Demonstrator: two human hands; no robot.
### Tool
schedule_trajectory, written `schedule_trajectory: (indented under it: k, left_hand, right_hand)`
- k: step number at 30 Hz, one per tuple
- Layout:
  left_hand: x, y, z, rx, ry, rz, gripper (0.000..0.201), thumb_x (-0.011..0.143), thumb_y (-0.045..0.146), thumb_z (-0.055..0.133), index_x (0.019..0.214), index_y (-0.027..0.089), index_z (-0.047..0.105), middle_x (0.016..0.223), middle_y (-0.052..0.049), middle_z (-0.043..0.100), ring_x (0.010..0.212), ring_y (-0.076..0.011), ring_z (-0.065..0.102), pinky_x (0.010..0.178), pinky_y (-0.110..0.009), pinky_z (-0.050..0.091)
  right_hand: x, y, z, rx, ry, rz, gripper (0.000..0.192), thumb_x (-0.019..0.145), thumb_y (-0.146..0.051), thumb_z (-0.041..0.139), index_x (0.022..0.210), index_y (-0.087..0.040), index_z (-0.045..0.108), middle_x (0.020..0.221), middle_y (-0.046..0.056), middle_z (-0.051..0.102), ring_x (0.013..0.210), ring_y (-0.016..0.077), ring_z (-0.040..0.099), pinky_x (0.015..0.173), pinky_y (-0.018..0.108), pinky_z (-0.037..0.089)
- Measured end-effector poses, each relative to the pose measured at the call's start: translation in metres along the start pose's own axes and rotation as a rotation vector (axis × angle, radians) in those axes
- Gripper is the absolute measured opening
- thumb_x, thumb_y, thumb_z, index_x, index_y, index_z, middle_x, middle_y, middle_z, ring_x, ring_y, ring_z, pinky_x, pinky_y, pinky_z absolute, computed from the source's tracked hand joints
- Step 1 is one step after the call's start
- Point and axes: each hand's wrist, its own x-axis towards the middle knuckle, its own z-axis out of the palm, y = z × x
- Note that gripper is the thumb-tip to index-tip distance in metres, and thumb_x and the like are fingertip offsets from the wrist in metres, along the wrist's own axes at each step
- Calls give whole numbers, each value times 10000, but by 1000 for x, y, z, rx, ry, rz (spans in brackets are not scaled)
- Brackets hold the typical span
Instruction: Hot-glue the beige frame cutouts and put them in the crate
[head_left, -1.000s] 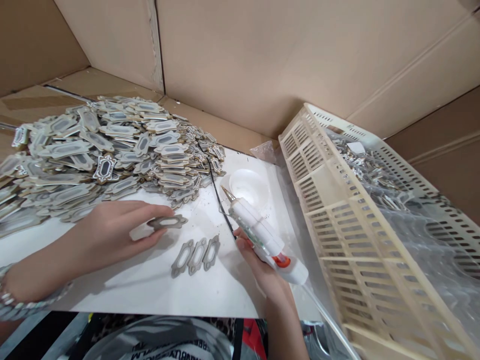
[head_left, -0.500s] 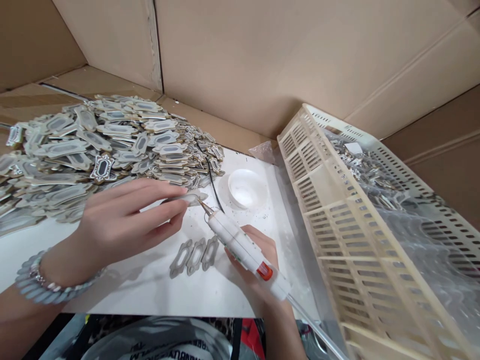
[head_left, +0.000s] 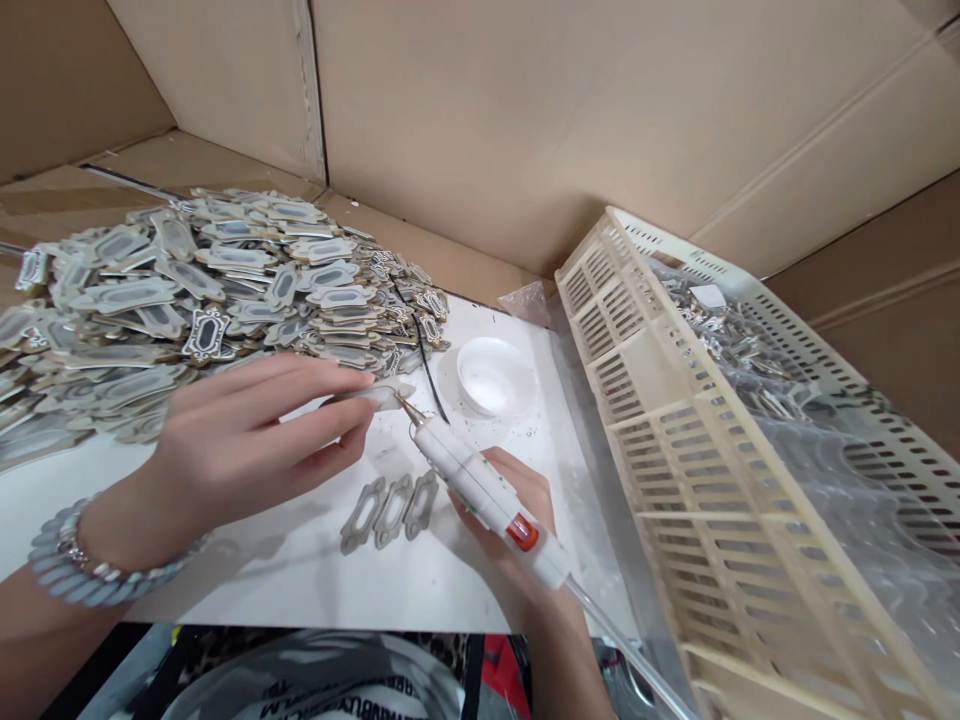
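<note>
Pinching a flat ornate plate (head_left: pixel 375 395) between thumb and fingertips, the left hand (head_left: pixel 247 440) keeps it raised just above the white tabletop (head_left: pixel 300 570), much as half a second ago. The right hand (head_left: pixel 517 510) is wrapped around a white glue gun (head_left: pixel 480 480), whose metal tip touches the plate's near end; the gun has slid slightly toward the person since then. Three grey plates (head_left: pixel 390 510) lie side by side between both hands. Beyond the left hand sits a heap of plates (head_left: pixel 187 290), with a white dish (head_left: pixel 495 375) past the gun and a cream basket (head_left: pixel 675 420) to its right.

Print on dark shirt (head_left: pixel 330 695), upside down, unreadable
</note>
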Motion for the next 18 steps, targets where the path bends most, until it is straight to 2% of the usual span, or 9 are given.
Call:
schedule_trajectory:
  k: [9,18]
  left_hand:
    - [0,0,0,21,-12,-2,161,828,133,779,895,208,654,873,-2,767,751,-156,728,739,-274,613]
    - [-2,-2,4,20,41,41,112,810,169,770,866,215,684,841,7,766,717,-145,722,739,-251,610]
  right_hand:
    - [0,0,1,14,-17,12,276,865,-192,620,627,-240,489,727,2,602,684,168,629,666,296,518]
    - [1,6,3,20,18,-91,282,845,-119,611,636,-223,451,700,-23,569,621,124,578,601,244,469]
